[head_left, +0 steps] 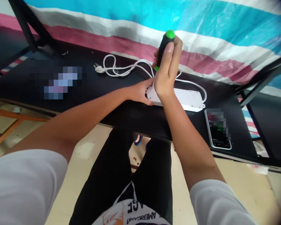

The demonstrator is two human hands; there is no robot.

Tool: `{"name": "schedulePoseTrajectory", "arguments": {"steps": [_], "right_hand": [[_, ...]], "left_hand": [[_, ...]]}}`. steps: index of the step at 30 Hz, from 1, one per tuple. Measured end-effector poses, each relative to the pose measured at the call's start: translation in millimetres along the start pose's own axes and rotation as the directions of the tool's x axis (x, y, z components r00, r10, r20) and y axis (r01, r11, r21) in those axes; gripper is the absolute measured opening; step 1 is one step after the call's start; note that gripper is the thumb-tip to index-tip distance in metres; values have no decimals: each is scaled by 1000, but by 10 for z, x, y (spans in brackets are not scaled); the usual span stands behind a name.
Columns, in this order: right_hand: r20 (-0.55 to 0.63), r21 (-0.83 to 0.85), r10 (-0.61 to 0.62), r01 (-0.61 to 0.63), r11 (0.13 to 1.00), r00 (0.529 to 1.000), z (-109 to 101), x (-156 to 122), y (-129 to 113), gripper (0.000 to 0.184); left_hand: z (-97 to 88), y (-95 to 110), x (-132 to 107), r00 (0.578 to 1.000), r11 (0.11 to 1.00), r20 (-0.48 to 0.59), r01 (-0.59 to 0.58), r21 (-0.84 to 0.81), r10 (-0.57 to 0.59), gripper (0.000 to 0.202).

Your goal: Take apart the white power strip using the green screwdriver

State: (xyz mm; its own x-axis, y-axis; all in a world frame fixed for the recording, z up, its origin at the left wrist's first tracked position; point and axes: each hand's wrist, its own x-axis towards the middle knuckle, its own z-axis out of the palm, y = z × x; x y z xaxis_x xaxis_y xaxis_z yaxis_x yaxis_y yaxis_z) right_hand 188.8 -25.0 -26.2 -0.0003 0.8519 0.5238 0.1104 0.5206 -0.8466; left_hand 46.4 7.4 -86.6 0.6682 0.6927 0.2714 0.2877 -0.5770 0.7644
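Note:
A white power strip [187,98] lies on the black table [89,93], its white cable [121,70] coiled behind it and ending in a plug [97,68]. My left hand [141,92] grips the strip's left end and presses it to the table. My right hand [167,70] is wrapped round a screwdriver [165,45] with a black handle and green cap, held upright over the left end of the strip. The screwdriver's tip is hidden behind my right hand.
A phone [219,129] lies flat on the table to the right of the strip. Black metal frame legs [25,26] stand at both ends. A striped tarp [201,34] hangs behind. My legs [131,175] are under the table's near edge.

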Motion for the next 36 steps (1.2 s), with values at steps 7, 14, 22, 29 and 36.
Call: {"name": "schedulePoseTrajectory", "arguments": {"steps": [7, 14, 22, 29, 36], "right_hand": [[43, -69, -17, 20, 997, 999, -221, 183, 111, 85], [-29, 31, 5, -4, 999, 1000, -135, 20, -57, 62], [-209, 210, -156, 200, 957, 965, 95, 3, -134, 21], [-176, 247, -179, 220, 944, 968, 90, 43, -125, 24], [-144, 307, -74, 116, 945, 987, 91, 43, -162, 35]], "left_hand": [[34, 15, 80, 999, 999, 14, -37, 7, 37, 111], [8, -20, 66, 994, 995, 51, -93, -36, 95, 113], [-183, -13, 31, 978, 994, 182, -91, -67, 102, 115], [-363, 77, -49, 945, 995, 317, -92, 24, 80, 117], [-370, 111, -48, 931, 997, 363, -61, 41, 43, 118]]}}
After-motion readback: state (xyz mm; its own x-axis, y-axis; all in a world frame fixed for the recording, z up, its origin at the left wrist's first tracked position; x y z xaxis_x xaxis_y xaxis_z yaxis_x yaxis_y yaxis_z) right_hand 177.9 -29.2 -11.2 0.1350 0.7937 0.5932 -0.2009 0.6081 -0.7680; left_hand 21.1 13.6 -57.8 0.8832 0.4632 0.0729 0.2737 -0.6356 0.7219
